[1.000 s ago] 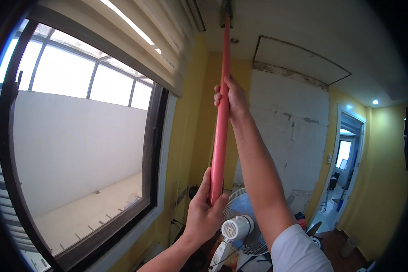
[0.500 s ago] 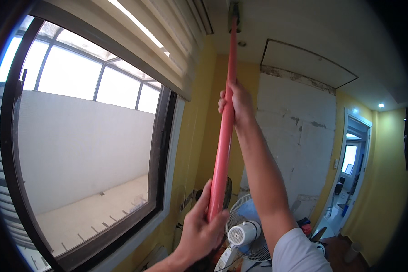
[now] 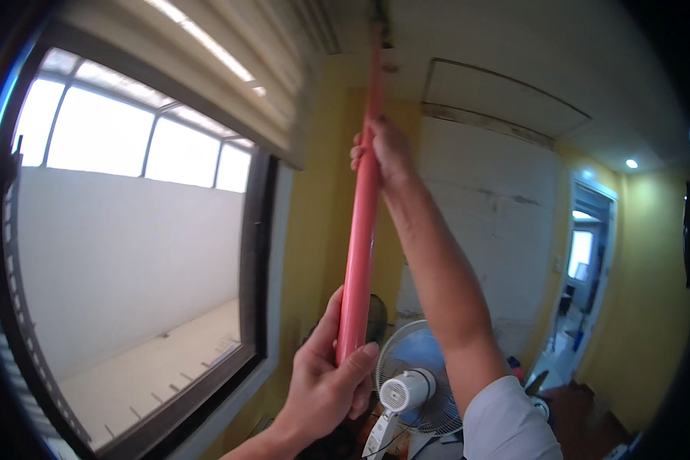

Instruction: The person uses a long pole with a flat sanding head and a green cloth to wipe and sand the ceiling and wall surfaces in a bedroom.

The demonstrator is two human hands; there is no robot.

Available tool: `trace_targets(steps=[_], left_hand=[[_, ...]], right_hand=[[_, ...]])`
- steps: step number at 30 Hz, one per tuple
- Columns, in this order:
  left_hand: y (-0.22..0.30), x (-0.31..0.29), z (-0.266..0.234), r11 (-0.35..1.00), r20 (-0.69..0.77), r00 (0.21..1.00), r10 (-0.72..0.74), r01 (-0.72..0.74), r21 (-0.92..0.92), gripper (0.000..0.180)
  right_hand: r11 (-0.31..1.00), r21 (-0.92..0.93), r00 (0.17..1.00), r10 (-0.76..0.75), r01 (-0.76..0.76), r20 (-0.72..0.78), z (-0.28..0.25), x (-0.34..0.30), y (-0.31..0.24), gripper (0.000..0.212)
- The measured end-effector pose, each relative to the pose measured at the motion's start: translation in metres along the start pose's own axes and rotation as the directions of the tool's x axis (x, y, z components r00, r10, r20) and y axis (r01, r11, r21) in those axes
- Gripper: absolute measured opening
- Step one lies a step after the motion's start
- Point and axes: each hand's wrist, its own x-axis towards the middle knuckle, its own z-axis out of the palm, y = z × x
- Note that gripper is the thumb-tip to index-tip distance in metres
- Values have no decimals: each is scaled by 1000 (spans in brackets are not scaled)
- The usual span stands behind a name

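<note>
I hold a long red pole (image 3: 363, 222) upright, its top reaching the white ceiling near the top of the picture. My right hand (image 3: 382, 149) is wrapped around the pole high up, arm stretched overhead. My left hand (image 3: 331, 383) grips the pole lower down, near its bottom end. The head of the pole at the ceiling is blurred and I cannot tell what it is.
A large dark-framed window (image 3: 130, 253) with a raised blind (image 3: 207, 61) fills the left. Yellow walls meet a patchy white wall (image 3: 483, 230) ahead. A white standing fan (image 3: 410, 387) is below my arms. A doorway (image 3: 583, 261) opens at the right.
The pole and both hands have shifted slightly right and up in the picture as my view tilted; both grips stay the same.
</note>
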Motion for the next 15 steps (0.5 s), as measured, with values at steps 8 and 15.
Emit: trace_targets(steps=[8,15], left_hand=[[-67,16,66,993,183,983,8,14,-119,74],[-107,25,120,958,316,947,-49,134,-252,72]], right_hand=[[972,-231,997,21,-39,-79,-71,-34,-46,38],[923,-385,978,-79,-1,-193,-135,-49,-90,37]])
